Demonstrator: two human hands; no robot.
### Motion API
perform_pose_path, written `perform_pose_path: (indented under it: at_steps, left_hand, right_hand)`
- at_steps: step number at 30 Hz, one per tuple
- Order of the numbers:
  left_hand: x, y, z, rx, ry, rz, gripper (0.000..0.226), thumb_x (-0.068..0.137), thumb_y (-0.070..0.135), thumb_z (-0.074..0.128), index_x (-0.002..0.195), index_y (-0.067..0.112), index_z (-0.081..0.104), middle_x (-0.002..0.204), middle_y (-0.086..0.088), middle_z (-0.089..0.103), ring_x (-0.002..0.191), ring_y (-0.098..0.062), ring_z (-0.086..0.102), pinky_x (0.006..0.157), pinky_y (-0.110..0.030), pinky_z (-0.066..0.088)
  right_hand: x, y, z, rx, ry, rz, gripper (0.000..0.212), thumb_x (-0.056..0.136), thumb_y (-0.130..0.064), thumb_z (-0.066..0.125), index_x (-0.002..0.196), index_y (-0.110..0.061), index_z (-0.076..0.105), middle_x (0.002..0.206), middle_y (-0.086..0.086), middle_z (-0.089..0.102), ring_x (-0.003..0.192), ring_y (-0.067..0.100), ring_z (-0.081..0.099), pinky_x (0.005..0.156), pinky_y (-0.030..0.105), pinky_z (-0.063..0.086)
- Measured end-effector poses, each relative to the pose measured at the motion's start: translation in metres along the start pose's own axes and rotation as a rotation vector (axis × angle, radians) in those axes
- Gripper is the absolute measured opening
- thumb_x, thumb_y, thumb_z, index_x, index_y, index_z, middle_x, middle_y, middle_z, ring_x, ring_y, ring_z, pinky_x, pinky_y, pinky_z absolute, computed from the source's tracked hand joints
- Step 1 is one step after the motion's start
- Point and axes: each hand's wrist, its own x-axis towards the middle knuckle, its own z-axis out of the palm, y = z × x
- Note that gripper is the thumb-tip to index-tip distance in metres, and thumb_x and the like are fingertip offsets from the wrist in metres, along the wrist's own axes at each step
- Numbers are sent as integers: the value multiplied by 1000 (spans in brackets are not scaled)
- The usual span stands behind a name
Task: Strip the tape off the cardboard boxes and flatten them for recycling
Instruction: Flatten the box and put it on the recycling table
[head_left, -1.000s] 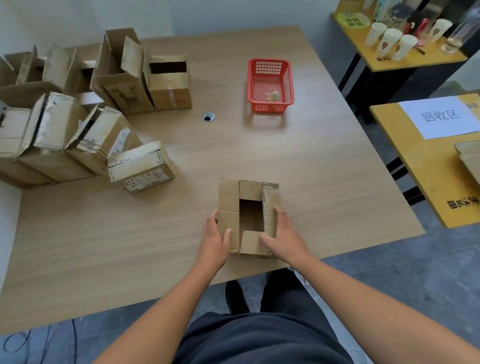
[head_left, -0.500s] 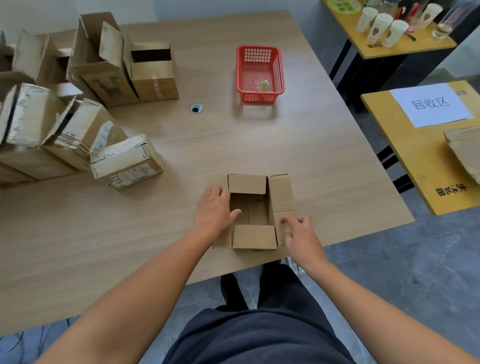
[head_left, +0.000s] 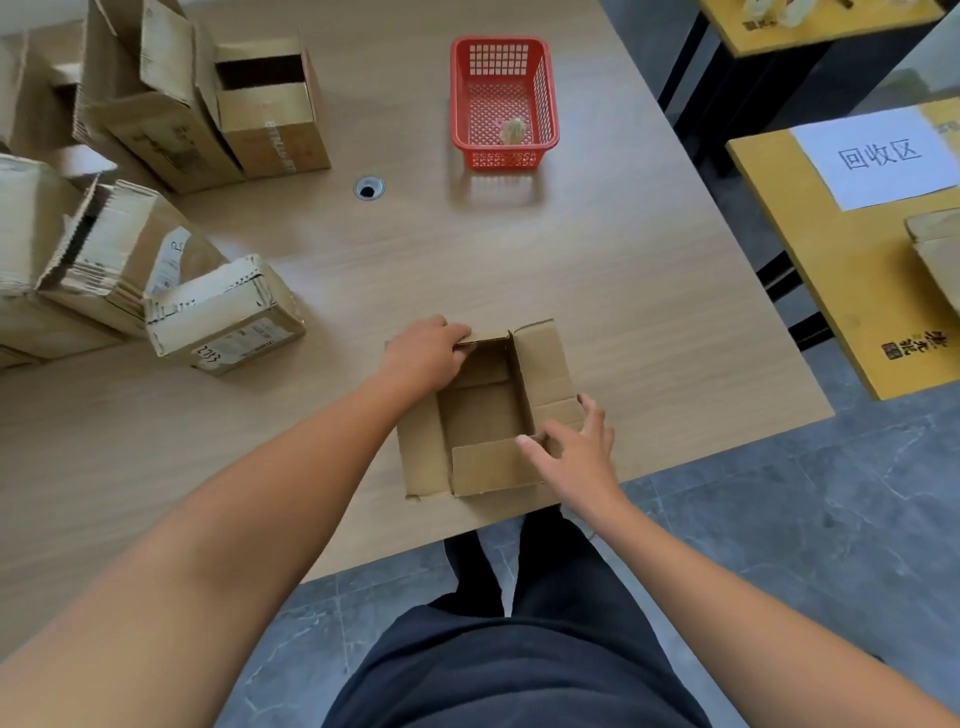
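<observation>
While the open box (head_left: 483, 415) sits at the desk's (head_left: 467, 260) near edge, flaps splayed, left hand (head_left: 423, 358) fingers (head_left: 460, 332) curl over its far-left rim, gripping it; right hand (head_left: 576, 452) fingers (head_left: 589, 410) lie spread, released, on the right flap, thumb at near-right corner.

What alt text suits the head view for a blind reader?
A person's left hand grips the far edge of an open cardboard box on a table; the right hand touches its near right corner. More boxes lie left.

An open cardboard box (head_left: 545, 374) is set at the table's (head_left: 623, 291) near edge, other boxes (head_left: 223, 317) piled left, a basket (head_left: 551, 93) behind.
</observation>
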Motion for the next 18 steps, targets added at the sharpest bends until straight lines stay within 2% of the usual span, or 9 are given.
perform_pose_path:
  at_steps: [2,3,5,6,10,12,15,18]
  left_hand:
    - [-10,-7,0,-165,66,-93,35,106,43,45,130,28,64,120,-7,61,118,-31,56,90,-40,49]
    - [-15,-8,2,-225,103,-114,30,106,41,45,116,24,69,108,-7,62,109,-32,59,82,-38,48]
    - [-26,-9,6,-349,153,-175,31,106,37,46,81,23,59,85,-6,59,90,-33,61,65,-35,39]
    - [-31,-10,7,-427,174,-219,35,105,36,46,75,21,54,79,-6,59,84,-32,60,61,-36,36]
    - [-47,-16,-1,-687,261,-340,43,105,40,47,79,9,60,76,-9,66,76,-28,60,61,-35,38]
    - [-56,-20,-5,-805,302,-371,41,105,42,48,82,11,65,80,-9,68,77,-27,61,63,-35,40]
    - [-67,-25,-4,-918,334,-377,37,105,42,50,89,15,70,86,-8,71,79,-25,62,67,-35,44]
    - [-73,-30,3,-1067,362,-444,31,103,46,50,93,24,70,94,-3,74,90,-22,66,78,-38,52]
  right_hand:
    - [5,-4,-4,11,46,56,40,90,-65,60,73,-28,59,162,-6,12,145,25,15,109,57,33]
    - [7,-9,-5,3,61,87,42,88,-65,61,71,-27,57,163,-4,14,145,27,15,108,58,32]
    - [11,-21,-5,-41,81,123,43,85,-69,62,74,-28,56,163,-2,11,148,31,12,108,60,30]
    - [13,-28,-4,-65,97,120,42,83,-72,61,79,-30,56,164,-1,9,149,32,9,109,61,29]
    - [27,-50,-5,-190,175,28,48,82,-76,59,118,-44,56,165,2,-17,152,39,-10,112,69,25]
    - [36,-57,-11,-271,182,18,56,81,-80,58,127,-48,57,163,-1,-30,152,40,-21,113,73,20]
    - [47,-65,-19,-349,214,-13,49,81,-80,59,110,-41,62,162,-1,-33,152,44,-22,113,71,25]
    - [53,-69,-23,-350,305,-131,39,85,-63,70,99,-30,53,164,2,-22,153,44,-12,111,64,36]
